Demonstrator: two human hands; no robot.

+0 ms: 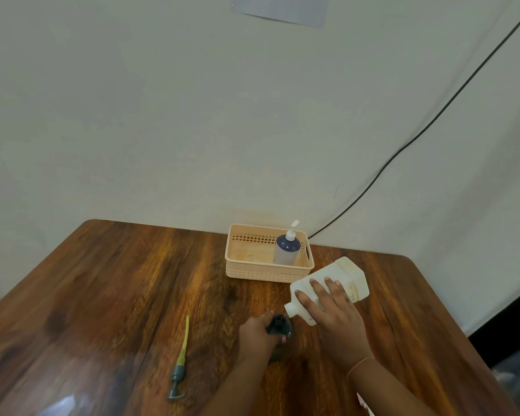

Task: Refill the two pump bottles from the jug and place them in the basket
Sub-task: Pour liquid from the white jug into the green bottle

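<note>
Wooden table (108, 295) fills the lower frame, pushed against a pale wall (162, 115); black cable (433, 115) runs diagonally down the wall and ends behind the table edge near the basket. Peach plastic basket (246, 271) sits at the far edge of the table, centre-right, with one pump bottle (287, 250) standing upright in its right half: dark top, pale lower body, white pump fitted. White jug (342, 274) is just in front of and right of the basket, tipped on its side with the open neck pointing down-left, spout right above the mouth of the second bottle. Right hand (330, 313) lies flat over the jug's upper face, fingers spread and wrapped on it, holding it in the tilt; thin band on that wrist. Left hand (255, 334) is closed around the dark bottle (279, 325), gripping it near the top, bottle upright on the table, most of its body hidden by the hand and motion blur. Can't tell if liquid is flowing, too blurred at the spout. Removed pump head (179, 364) lies loose on the table well left of the hands: grey cap and nozzle toward the near edge, yellowish dip tube pointing away toward the wall, touching nothing else
</note>
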